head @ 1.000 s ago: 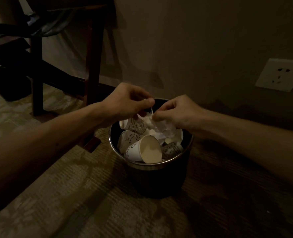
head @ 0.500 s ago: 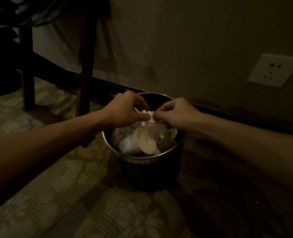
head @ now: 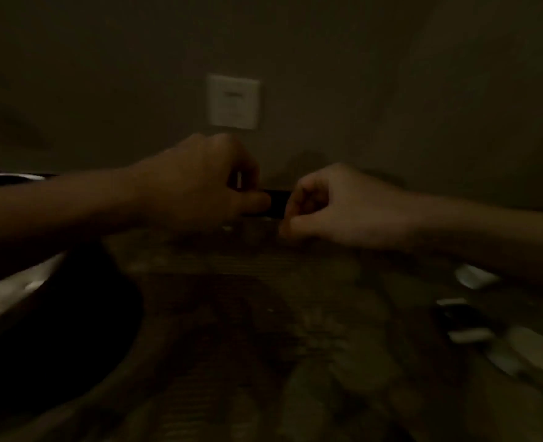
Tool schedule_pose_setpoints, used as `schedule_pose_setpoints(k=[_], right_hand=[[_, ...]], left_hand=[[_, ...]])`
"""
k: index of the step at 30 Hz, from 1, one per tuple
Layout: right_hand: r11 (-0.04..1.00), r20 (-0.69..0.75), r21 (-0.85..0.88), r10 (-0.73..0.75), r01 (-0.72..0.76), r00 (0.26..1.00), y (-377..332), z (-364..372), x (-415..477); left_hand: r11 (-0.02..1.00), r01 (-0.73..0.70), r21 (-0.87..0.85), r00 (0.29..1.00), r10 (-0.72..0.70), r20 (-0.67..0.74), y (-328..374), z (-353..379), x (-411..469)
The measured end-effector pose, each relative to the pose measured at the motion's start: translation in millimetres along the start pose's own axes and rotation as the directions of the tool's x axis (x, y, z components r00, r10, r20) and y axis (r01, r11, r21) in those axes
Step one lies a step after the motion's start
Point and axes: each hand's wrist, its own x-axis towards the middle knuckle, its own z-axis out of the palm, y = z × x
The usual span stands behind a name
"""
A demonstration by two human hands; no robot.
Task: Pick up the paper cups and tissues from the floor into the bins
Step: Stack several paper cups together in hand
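The picture is dark and smeared by motion. The dark bin point(head: 7, 296) with its metal rim sits at the lower left, partly under my left forearm; its contents are hidden. My left hand point(head: 200, 186) and my right hand point(head: 337, 205) hover close together over the carpet near the wall, to the right of the bin, both with fingers curled. A thin pale sliver shows between my left fingers; I cannot tell what it is. Nothing shows in my right hand. Several pale pieces, cups or tissues point(head: 531, 349), lie on the floor at the right, one point(head: 474, 275) just below my right forearm.
A white wall socket point(head: 233, 102) sits on the wall just above my left hand. A dark skirting board point(head: 276, 202) runs behind the hands. Patterned carpet point(head: 264, 330) fills the middle and the foreground.
The view has swung right, so the bin moved from the centre to the lower left. Both hands left the bin's mouth, and the tissue they pinched is no longer seen.
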Motion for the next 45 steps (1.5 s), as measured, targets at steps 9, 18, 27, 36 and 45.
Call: schedule_pose_setpoints(k=[9,18,27,36,45], right_hand=[[0.802,-0.202,0.118,0.597,-0.585,0.777,226.3,-60.4,-196.1],[0.53,-0.557,0.031,0.713,-0.847,0.426,371.9,-30.5,-287.1],[0.643,-0.505,0.438,0.754,-0.628,0.42,441.8,-4.8,-294.6],[0.369,-0.113,0.762,0.885,-0.533,0.451,438.6,5.9,-297.4],[0.411,-0.211,0.789,0.879,-0.456,0.427,442.4,4.6,-262.3]], left_hand=[[0.856,-0.517,-0.021,0.73,0.454,0.511,217.1,210.9,62.5],[0.841,-0.185,-0.509,0.728,0.465,0.504,320.5,358.5,87.4],[0.84,-0.101,-0.534,0.777,0.401,0.484,344.5,448.7,104.9],[0.665,0.169,-0.727,0.873,0.242,0.424,334.8,441.4,84.1],[0.37,0.576,-0.729,0.762,0.08,0.642,304.8,430.6,94.3]])
